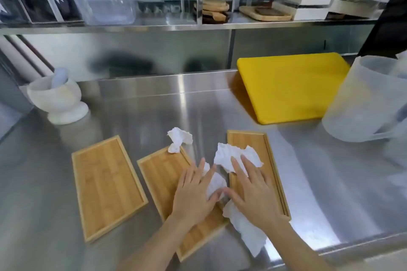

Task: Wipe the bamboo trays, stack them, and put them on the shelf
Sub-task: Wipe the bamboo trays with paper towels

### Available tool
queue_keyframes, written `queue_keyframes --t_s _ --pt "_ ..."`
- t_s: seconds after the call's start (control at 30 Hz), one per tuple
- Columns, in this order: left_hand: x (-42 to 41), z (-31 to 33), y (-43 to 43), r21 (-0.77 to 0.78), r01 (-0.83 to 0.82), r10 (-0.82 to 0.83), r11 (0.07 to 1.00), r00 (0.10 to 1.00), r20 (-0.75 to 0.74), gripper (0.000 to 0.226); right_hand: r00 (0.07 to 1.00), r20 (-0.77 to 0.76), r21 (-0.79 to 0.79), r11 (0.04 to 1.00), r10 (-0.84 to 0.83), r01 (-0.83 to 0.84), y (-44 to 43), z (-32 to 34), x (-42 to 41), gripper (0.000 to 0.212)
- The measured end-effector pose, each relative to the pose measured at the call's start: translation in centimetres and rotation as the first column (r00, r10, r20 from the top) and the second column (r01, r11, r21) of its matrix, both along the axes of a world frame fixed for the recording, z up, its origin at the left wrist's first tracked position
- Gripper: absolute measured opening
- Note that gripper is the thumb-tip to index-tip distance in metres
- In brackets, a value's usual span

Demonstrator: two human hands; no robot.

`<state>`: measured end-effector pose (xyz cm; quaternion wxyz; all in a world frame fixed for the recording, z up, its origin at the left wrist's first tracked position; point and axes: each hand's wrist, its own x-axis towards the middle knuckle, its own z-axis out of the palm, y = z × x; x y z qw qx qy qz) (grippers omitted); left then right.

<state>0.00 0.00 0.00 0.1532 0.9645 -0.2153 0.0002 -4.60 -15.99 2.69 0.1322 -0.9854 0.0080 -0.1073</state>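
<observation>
Three bamboo trays lie flat on the steel counter (154, 103) in the single head view. The left tray (108, 185) sits apart, untouched, well to the left of both hands. The middle tray (158, 174) lies under the left hand (193, 196), which rests on it palm down, fingers spread and flat, pinching nothing that shows; its fingertips reach a crumpled paper towel (217, 182) bunched in the gap between the middle and right trays. The right hand (253, 196) presses palm down on the right tray (248, 141) with fingers splayed over a second stretch of white paper (233, 156) — whether this is one sheet with the bunch between the hands, or a separate one, cannot be told. More paper trails out beneath the right wrist toward the counter's near edge. The hands and paper hide much of both nearer trays. A small paper wad (179, 142) sits just beyond the left fingertips, touching the middle tray's far corner.

Farther off, a yellow cutting board (293, 88) leans up at the back right, a blurred translucent jug (361, 99) is cut off at the right edge, and a white mortar (58, 101) stands far left. The shelf (176, 22) above holds soft, hard-to-read items — boards, boxes, a clear container.
</observation>
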Motion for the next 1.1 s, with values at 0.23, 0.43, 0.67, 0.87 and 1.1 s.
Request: queue_keyframes --t_s 0.23,0.43,0.67,0.87,1.1 --pt "-0.1 -1.7 0.5 0.054 0.102 -0.096 0.993 0.991 -0.097 0.047 0.988 -0.115 -0.026 0.994 0.099 -0.103 -0.8 -3.5 -3.4 0.063" --pt "0.3 -1.8 -0.1 -0.096 0.034 -0.047 0.995 0.989 -0.144 0.04 0.987 0.047 0.06 0.986 0.152 -0.154 -1.1 -4.6 -3.7 0.059" --pt "0.8 -0.9 -0.8 -0.323 -0.122 0.037 0.939 0.966 -0.257 0.03 0.998 -0.058 0.278 0.961 0.018 -0.001 -1.8 -3.5 -2.7 0.038" --pt "2.3 1.1 -0.9 -0.54 -0.371 0.091 0.755 0.876 -0.474 0.025 0.99 -0.08 0.197 0.972 -0.117 0.131 -3.4 -1.9 -0.5 0.034" --pt "4.8 2.4 -0.6 -0.577 -0.528 0.175 0.624 0.813 -0.555 0.042 0.977 -0.13 0.083 0.98 -0.169 0.181 -3.6 0.1 3.6 0.034"
